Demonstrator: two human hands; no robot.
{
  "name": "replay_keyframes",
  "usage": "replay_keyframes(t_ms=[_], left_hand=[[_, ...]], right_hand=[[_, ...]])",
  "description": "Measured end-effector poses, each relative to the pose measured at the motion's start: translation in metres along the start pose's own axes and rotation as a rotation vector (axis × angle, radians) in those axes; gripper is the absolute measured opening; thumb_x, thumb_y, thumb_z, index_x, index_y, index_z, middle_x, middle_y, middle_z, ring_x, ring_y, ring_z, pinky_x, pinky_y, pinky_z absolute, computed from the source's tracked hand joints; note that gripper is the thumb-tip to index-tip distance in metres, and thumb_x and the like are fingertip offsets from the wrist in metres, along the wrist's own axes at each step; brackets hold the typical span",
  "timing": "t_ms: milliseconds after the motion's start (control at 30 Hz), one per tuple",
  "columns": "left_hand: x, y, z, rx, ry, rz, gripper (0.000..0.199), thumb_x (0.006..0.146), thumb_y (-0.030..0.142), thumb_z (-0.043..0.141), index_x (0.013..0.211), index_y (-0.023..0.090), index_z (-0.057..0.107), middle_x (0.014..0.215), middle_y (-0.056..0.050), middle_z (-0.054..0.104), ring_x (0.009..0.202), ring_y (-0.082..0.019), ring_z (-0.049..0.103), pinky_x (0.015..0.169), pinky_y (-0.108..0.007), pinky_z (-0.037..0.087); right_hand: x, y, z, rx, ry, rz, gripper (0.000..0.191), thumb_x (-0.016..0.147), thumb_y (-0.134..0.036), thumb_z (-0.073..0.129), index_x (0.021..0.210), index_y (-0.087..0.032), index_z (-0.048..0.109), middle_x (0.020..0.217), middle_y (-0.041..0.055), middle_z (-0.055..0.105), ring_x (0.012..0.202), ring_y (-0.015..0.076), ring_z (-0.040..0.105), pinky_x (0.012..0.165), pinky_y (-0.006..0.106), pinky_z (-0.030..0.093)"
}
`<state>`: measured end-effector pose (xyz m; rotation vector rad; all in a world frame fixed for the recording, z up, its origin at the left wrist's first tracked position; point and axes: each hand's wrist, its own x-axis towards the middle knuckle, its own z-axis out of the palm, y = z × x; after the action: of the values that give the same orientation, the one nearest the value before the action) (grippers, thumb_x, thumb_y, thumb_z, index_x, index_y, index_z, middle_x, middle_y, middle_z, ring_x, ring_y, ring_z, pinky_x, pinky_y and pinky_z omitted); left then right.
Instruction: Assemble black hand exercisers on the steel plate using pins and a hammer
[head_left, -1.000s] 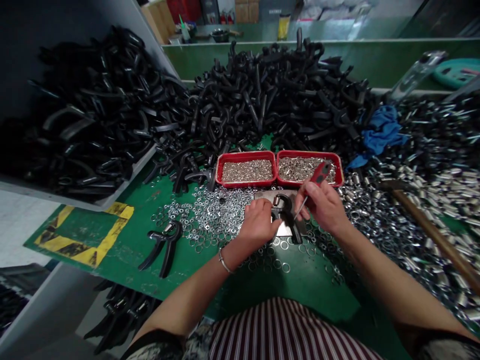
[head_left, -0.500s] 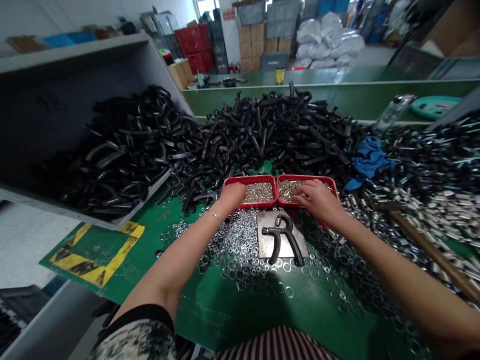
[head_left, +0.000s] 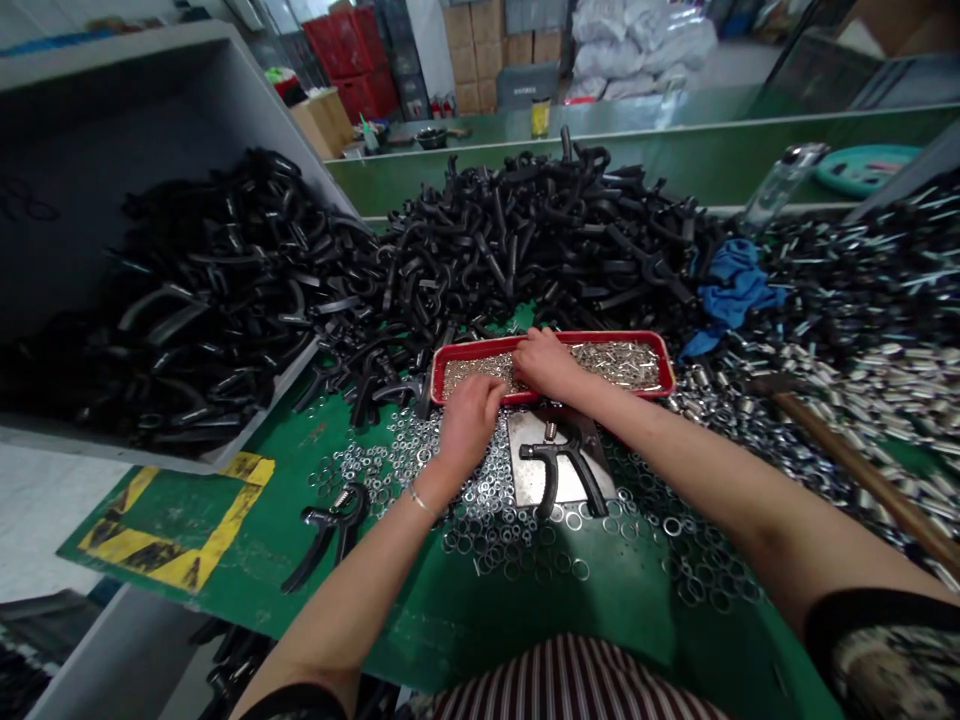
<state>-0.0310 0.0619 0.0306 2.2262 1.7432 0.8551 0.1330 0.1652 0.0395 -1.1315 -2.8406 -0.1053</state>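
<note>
Across the worktop (head_left: pixel 420 610), head view: the left hand (head_left: pixel 466 428), fingers drawn together, is at the near edge of the left red tray (head_left: pixel 436 375); the right hand (head_left: pixel 546 362) dips curled fingers toward its right end. Any hold cannot be told. Small metal pieces (head_left: pixel 474 374) fill this tray, slender pins (head_left: pixel 619 362) the right red tray (head_left: pixel 670 378). Nearer lies a black two-legged handle (head_left: pixel 551 480) on a metal plate (head_left: pixel 526 487).

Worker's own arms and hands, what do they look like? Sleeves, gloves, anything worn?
Left hand and right hand: no gloves. Thin, light-coloured bracelet on the left wrist. Right sleeve: mottled dark-and-light, wide black edge. Left sleeve: black edge visible.
</note>
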Motion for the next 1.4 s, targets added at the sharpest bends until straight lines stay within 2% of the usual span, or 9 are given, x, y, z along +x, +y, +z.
replay_keyframes(t_ms=[100,167,367,533,633,733,1033,1267,1400], left_hand=[[-0.032,0.037,0.013,-0.042,-0.173,0.110,0.024,0.103,0.035,0.045,0.101,0.021,0.065,0.101,-0.006,0.067,0.099,-0.022,0.057,0.095,-0.040,0.042],[-0.045,0.050,0.023,0.008,-0.250,0.136,0.024,0.102,0.036,0.048,0.097,0.021,0.066,0.099,-0.006,0.067,0.100,-0.023,0.055,0.094,-0.041,0.040],[-0.049,0.054,0.039,0.185,-0.261,0.173,0.029,0.104,0.035,0.041,0.098,0.019,0.065,0.097,-0.008,0.064,0.100,-0.025,0.054,0.092,-0.042,0.039],[-0.053,0.050,0.037,0.232,-0.248,0.289,0.034,0.105,0.032,0.036,0.105,0.018,0.067,0.103,-0.010,0.065,0.101,-0.027,0.053,0.092,-0.043,0.040],[-0.060,0.043,0.036,0.199,-0.283,0.360,0.032,0.105,0.026,0.037,0.122,0.020,0.063,0.116,-0.010,0.066,0.107,-0.026,0.054,0.095,-0.045,0.039],[-0.067,0.040,0.037,0.160,-0.301,0.372,0.035,0.104,0.023,0.038,0.132,0.021,0.058,0.125,-0.010,0.065,0.112,-0.026,0.053,0.097,-0.045,0.040],[-0.066,0.039,0.026,-0.122,-0.145,0.081,0.025,0.102,0.031,0.048,0.114,0.021,0.068,0.112,-0.005,0.069,0.109,-0.021,0.057,0.101,-0.041,0.042],[-0.045,0.008,-0.001,-0.147,0.038,0.116,0.019,0.101,0.028,0.053,0.106,0.019,0.069,0.107,-0.005,0.072,0.103,-0.020,0.061,0.098,-0.041,0.045],[-0.031,0.000,-0.012,-0.130,0.083,0.157,0.020,0.100,0.028,0.053,0.104,0.018,0.070,0.104,-0.007,0.072,0.102,-0.021,0.062,0.096,-0.040,0.046]], right_hand=[[0.000,-0.003,0.003,-0.011,0.032,-0.025,0.026,0.097,-0.016,0.049,0.099,-0.005,0.073,0.100,0.0217,0.072,0.103,0.0344,0.050,0.086,0.044,0.031],[0.001,-0.005,0.004,0.012,0.042,-0.022,0.027,0.098,-0.015,0.045,0.100,-0.005,0.071,0.100,0.0220,0.072,0.102,0.0340,0.051,0.086,0.044,0.032],[-0.014,-0.003,-0.012,0.230,0.107,0.101,0.022,0.101,-0.019,0.043,0.102,-0.010,0.063,0.103,0.0161,0.070,0.095,0.0253,0.057,0.084,0.036,0.038],[-0.085,-0.012,-0.015,0.618,0.260,0.208,0.017,0.101,-0.031,0.049,0.094,-0.020,0.059,0.095,0.0081,0.068,0.086,0.0207,0.061,0.081,0.033,0.046],[-0.135,-0.024,0.000,0.671,0.279,0.175,0.015,0.100,-0.030,0.052,0.091,-0.020,0.060,0.092,0.0081,0.066,0.089,0.0222,0.062,0.083,0.036,0.049],[-0.164,-0.034,0.017,0.631,0.291,0.116,0.016,0.100,-0.030,0.051,0.093,-0.021,0.062,0.094,0.0098,0.067,0.094,0.0245,0.062,0.087,0.041,0.051],[-0.157,-0.038,0.032,0.382,0.266,0.025,0.031,0.104,-0.033,0.043,0.096,-0.016,0.067,0.095,0.0130,0.067,0.094,0.0260,0.060,0.085,0.041,0.052],[-0.159,-0.035,0.030,0.222,0.196,-0.043,0.036,0.106,-0.030,0.036,0.098,-0.013,0.067,0.095,0.0135,0.066,0.091,0.0249,0.058,0.082,0.038,0.048],[-0.159,-0.038,0.027,0.173,0.154,-0.082,0.033,0.106,-0.025,0.036,0.099,-0.014,0.066,0.097,0.0129,0.066,0.094,0.0252,0.057,0.082,0.037,0.046]])
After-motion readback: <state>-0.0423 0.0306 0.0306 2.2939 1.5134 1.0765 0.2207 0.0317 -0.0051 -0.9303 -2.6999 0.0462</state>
